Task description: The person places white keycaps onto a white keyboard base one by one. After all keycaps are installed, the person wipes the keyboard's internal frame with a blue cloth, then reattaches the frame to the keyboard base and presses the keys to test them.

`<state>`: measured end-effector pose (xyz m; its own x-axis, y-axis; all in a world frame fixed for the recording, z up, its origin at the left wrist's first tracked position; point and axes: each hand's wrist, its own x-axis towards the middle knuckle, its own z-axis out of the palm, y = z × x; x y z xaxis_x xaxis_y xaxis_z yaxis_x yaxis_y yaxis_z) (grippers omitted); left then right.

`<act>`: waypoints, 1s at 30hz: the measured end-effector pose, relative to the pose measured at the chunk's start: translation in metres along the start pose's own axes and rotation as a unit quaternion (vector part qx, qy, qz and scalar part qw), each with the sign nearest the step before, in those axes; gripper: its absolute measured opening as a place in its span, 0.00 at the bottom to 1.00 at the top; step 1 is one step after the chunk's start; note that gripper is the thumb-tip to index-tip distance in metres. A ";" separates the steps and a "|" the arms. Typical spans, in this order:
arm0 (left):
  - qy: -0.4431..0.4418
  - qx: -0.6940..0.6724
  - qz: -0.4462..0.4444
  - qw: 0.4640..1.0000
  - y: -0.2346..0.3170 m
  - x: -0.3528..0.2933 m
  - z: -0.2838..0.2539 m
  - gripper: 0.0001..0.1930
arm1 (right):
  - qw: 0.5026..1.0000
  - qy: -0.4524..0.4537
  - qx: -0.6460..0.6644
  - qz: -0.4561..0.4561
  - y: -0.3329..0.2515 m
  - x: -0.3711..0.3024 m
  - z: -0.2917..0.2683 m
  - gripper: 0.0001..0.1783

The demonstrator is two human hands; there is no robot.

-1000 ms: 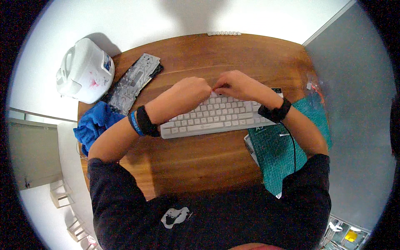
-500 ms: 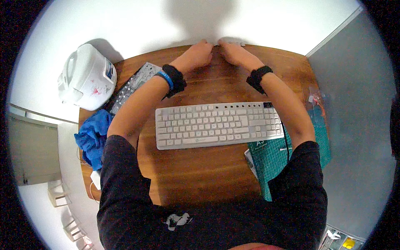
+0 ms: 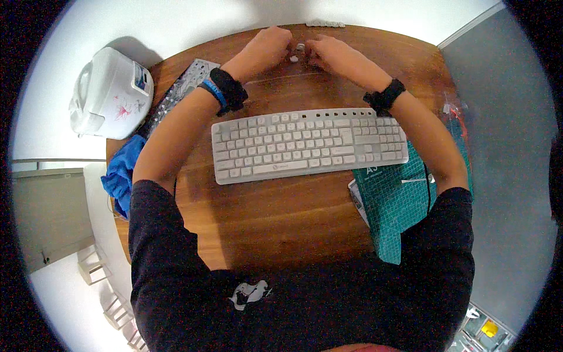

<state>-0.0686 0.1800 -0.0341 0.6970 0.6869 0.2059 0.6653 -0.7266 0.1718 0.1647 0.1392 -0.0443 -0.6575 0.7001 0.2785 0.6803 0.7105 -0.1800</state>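
Both my arms reach over a white keyboard [image 3: 281,145] to the far side of the table. My left hand [image 3: 270,48] is closed, its fingers curled inward; what they hold, if anything, is hidden. Facing it, my right hand [image 3: 333,54] has its fingers bent and drawn together, blurred at the tips. In the narrow gap between them are small pale pieces [image 3: 300,47] that look like keycaps. A short row of white keycaps [image 3: 325,24] lies at the far table edge, beyond my right hand. The keyboard's top row shows several dark gaps where caps are off.
A white rice cooker [image 3: 111,94] stands at the far left, beside a patterned grey board [image 3: 190,82] and blue cloth [image 3: 126,173]. On the right, a green cutting mat [image 3: 390,199] lies partly under the keyboard, with a black cable [image 3: 427,188] across it. A grey panel [image 3: 504,146] borders the table's right side.
The whole view has shifted, so the keyboard sits higher in it. My hands have come away from the far edge, which uncovers the keycap row and the small pieces between them.
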 end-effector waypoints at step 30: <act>0.021 -0.059 0.039 0.997 0.004 -0.012 -0.007 0.10 | 0.998 -0.019 0.048 0.027 -0.059 0.004 -0.005 0.16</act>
<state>-0.0764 0.1692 -0.0289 0.7313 0.6293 0.2630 0.5723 -0.7760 0.2653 0.1235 0.0999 -0.0281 -0.6340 0.7380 0.2311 0.6818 0.6744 -0.2833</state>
